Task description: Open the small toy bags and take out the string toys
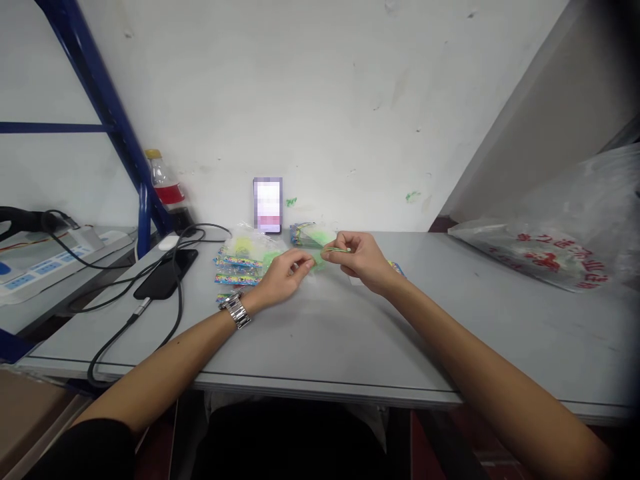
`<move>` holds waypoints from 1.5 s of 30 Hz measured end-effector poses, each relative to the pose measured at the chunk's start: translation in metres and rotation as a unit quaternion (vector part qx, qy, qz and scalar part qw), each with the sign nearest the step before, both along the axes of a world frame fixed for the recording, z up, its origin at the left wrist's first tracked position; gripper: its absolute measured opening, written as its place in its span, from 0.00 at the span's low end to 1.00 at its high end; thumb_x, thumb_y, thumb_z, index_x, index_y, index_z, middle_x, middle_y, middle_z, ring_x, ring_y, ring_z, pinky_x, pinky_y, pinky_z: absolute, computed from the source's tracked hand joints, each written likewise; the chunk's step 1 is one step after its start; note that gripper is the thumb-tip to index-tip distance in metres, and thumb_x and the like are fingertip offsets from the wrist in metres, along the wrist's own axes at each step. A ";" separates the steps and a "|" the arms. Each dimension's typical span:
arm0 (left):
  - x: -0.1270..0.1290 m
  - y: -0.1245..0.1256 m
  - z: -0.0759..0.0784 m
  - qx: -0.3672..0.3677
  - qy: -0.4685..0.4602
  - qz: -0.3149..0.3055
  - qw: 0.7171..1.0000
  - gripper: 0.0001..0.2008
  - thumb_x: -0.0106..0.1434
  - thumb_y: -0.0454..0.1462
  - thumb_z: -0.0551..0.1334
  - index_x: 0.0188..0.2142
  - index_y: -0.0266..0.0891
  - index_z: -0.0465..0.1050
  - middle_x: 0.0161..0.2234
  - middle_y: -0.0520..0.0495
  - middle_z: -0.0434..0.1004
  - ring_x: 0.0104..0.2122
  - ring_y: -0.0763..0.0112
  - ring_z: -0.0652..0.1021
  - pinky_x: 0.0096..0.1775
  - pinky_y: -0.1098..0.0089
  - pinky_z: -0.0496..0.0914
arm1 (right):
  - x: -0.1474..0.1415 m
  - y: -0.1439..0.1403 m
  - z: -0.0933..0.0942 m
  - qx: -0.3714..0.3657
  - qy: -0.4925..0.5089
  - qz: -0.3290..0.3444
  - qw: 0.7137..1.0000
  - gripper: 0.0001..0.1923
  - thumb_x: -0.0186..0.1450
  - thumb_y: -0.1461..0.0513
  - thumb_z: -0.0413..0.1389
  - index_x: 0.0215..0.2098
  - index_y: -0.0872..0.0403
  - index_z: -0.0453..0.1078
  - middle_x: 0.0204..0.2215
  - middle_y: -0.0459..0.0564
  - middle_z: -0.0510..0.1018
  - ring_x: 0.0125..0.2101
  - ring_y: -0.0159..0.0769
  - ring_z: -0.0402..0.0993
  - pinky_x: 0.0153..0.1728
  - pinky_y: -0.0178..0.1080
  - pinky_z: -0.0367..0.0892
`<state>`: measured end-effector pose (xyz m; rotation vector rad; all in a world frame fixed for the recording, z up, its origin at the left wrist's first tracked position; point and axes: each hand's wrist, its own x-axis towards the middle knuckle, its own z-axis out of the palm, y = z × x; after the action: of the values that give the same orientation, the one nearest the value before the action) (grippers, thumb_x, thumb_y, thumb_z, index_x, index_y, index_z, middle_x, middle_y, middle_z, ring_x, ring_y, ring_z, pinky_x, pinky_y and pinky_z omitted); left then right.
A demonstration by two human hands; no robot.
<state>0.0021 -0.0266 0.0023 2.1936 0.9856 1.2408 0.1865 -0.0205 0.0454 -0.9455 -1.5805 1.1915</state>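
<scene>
At mid-counter [320, 333], we pinch a thin green strip [338, 250] in our right hand [361, 259]; left hand [284, 273] closes on a small clear packet [314, 261]. Colourful packets [239, 261] lie just beside. We judge steady, close fingertips best for handling it.

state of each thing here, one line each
left hand: pinching a clear packet
right hand: pinching a thin green piece
propped phone: upright against wall, screen lit
black phone: flat, cable plugged in
bottle: upright, capped
plastic bag: lying slumped on the table
</scene>
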 end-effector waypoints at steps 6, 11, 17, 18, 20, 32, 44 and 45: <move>0.001 -0.003 0.002 -0.025 -0.006 -0.013 1.000 0.13 0.66 0.44 0.56 0.33 0.37 0.71 0.32 0.48 0.73 0.32 0.71 0.71 0.34 0.70 0.66 | 0.000 0.000 0.000 0.011 -0.010 0.005 1.000 0.27 0.47 0.58 0.68 0.18 0.53 0.49 0.25 0.46 0.73 0.16 0.19 0.45 0.16 0.33 0.38; 0.001 -0.003 0.002 -0.023 0.000 -0.016 1.000 0.13 0.66 0.44 0.57 0.32 0.37 0.71 0.32 0.47 0.73 0.32 0.72 0.71 0.35 0.70 0.67 | 0.000 0.001 0.000 0.013 -0.015 -0.001 1.000 0.28 0.47 0.57 0.68 0.18 0.53 0.50 0.26 0.46 0.73 0.16 0.18 0.44 0.16 0.33 0.37; 0.000 -0.002 0.001 -0.018 0.008 -0.016 1.000 0.08 0.64 0.40 0.59 0.32 0.37 0.71 0.32 0.47 0.73 0.32 0.72 0.72 0.35 0.70 0.67 | 0.002 0.001 0.000 0.011 -0.027 -0.017 0.999 0.28 0.47 0.56 0.69 0.18 0.53 0.50 0.26 0.47 0.73 0.17 0.20 0.49 0.16 0.33 0.38; 0.000 -0.001 0.001 -0.015 0.011 -0.014 1.000 0.08 0.64 0.39 0.59 0.32 0.37 0.72 0.32 0.47 0.73 0.32 0.72 0.72 0.35 0.70 0.67 | 0.002 0.001 0.001 0.012 -0.029 -0.021 0.999 0.28 0.46 0.56 0.69 0.17 0.53 0.51 0.25 0.47 0.73 0.17 0.21 0.50 0.16 0.33 0.38; 0.000 -0.001 0.001 -0.012 0.012 -0.011 1.000 0.07 0.64 0.38 0.58 0.32 0.37 0.72 0.33 0.47 0.73 0.33 0.72 0.72 0.35 0.71 0.67 | 0.002 0.001 0.002 0.016 -0.028 -0.025 0.999 0.29 0.45 0.56 0.70 0.17 0.53 0.50 0.25 0.47 0.72 0.18 0.22 0.52 0.16 0.32 0.38; -0.002 0.004 -0.002 -0.057 0.016 -0.013 0.998 0.09 0.63 0.38 0.60 0.32 0.36 0.76 0.33 0.46 0.77 0.33 0.70 0.74 0.35 0.69 0.67 | 0.002 0.000 0.005 0.040 -0.012 -0.059 0.997 0.24 0.47 0.60 0.67 0.16 0.53 0.52 0.25 0.48 0.72 0.19 0.24 0.57 0.16 0.32 0.41; -0.001 0.002 -0.002 -0.042 0.013 0.000 0.999 0.12 0.64 0.41 0.57 0.33 0.36 0.76 0.34 0.46 0.79 0.33 0.69 0.74 0.35 0.69 0.68 | 0.003 0.001 0.005 0.036 -0.015 -0.052 0.998 0.24 0.47 0.60 0.67 0.17 0.53 0.52 0.25 0.48 0.72 0.20 0.25 0.58 0.16 0.32 0.40; -0.001 0.002 -0.002 -0.039 0.010 0.003 0.999 0.12 0.64 0.41 0.57 0.34 0.36 0.75 0.33 0.46 0.78 0.33 0.69 0.74 0.35 0.69 0.68 | 0.003 0.001 0.005 0.036 -0.015 -0.051 0.998 0.24 0.47 0.60 0.67 0.17 0.53 0.51 0.24 0.48 0.72 0.21 0.25 0.59 0.16 0.32 0.40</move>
<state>0.0009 -0.0242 0.0006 2.1492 1.0321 1.1649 0.1897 -0.0197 0.0503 -0.9885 -1.5695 1.0474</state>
